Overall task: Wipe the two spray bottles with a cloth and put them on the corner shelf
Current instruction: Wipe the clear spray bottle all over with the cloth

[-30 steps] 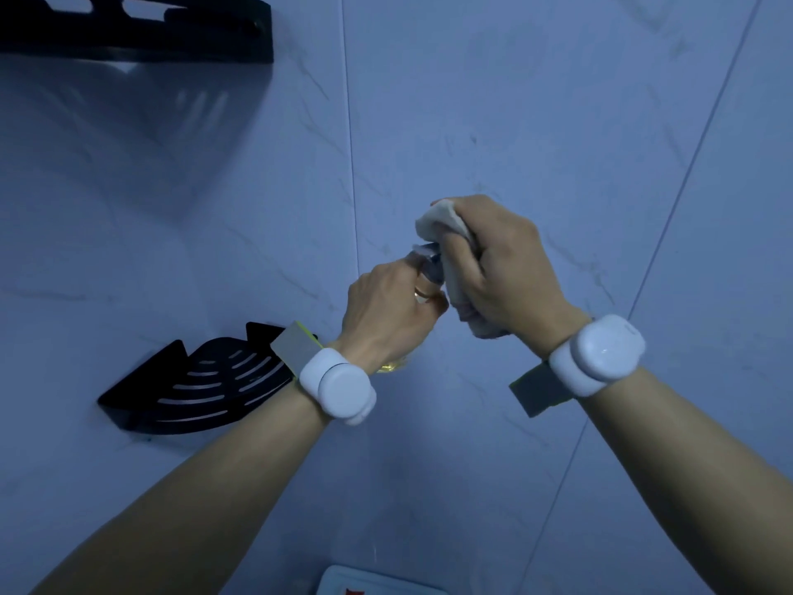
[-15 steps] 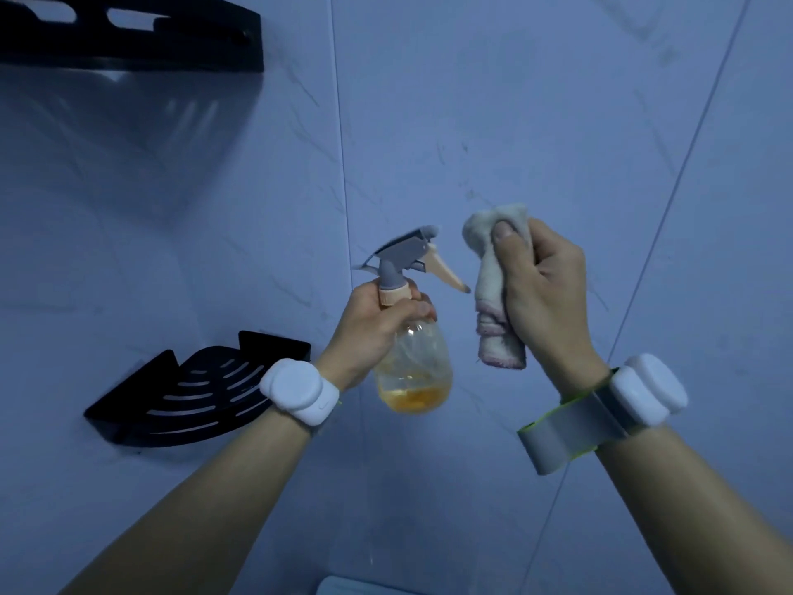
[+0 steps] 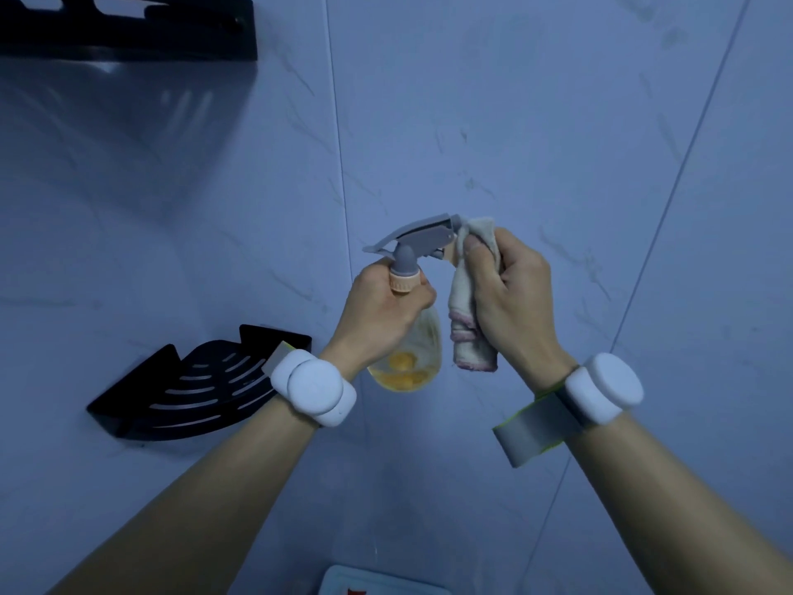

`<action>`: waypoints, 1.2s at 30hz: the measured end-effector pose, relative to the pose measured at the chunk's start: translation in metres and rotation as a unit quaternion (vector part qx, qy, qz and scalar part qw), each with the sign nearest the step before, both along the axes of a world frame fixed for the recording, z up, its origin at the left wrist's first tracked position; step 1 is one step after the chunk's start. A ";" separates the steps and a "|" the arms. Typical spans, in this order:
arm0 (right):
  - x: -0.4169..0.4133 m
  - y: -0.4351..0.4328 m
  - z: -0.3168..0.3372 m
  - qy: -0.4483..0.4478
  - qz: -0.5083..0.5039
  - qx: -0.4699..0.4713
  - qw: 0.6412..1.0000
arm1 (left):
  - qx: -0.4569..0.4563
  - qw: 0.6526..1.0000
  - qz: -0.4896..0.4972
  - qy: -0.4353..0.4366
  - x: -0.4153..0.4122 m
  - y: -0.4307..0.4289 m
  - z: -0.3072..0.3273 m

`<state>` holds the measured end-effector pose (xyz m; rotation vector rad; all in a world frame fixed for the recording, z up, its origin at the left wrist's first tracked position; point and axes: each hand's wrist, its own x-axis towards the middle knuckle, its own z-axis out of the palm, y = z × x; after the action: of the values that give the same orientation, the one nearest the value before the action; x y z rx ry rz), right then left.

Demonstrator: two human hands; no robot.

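Head cam has us mid-wipe on one spray bottle point(image 3: 422, 354) at centre, our left hand point(image 3: 386, 307) curled round its neck, right hand point(image 3: 515, 302) pinching the cloth point(image 3: 467, 328) against the nozzle point(image 3: 454, 221), and no bottle's on the corner shelf point(image 3: 193, 388) at 8 o'clock yet.

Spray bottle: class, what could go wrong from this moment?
The left hand grips the spray bottle near its neck only; rubbing could twist it loose and drop it. The cloth in the right hand presses at the nozzle, close to the trigger; a knock there might squirt the yellow liquid.
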<state>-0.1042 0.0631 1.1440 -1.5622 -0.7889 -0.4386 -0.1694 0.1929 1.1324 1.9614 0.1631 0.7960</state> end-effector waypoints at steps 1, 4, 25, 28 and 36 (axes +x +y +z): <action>0.001 -0.001 -0.001 0.032 0.019 0.009 0.999 | 0.001 1.000 -0.017 0.009 -0.001 0.001 0.001; 0.003 -0.008 -0.001 0.114 0.094 0.003 0.989 | -0.046 0.996 -0.073 0.027 -0.002 0.007 -0.004; 0.006 0.019 0.022 -0.210 0.042 -0.047 0.976 | -0.254 0.935 -0.247 -0.018 0.002 -0.003 -0.006; -0.013 0.025 0.019 -0.084 0.045 0.032 0.995 | -0.174 0.971 -0.159 -0.042 -0.003 -0.011 -0.004; -0.013 0.035 0.047 -0.044 0.009 0.111 0.993 | -0.175 0.975 -0.100 -0.097 0.000 -0.022 -0.003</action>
<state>-0.1172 0.0977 1.1912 -1.3351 -0.7933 -0.5667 -0.1693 0.1711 1.1298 1.5318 -0.0119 0.7625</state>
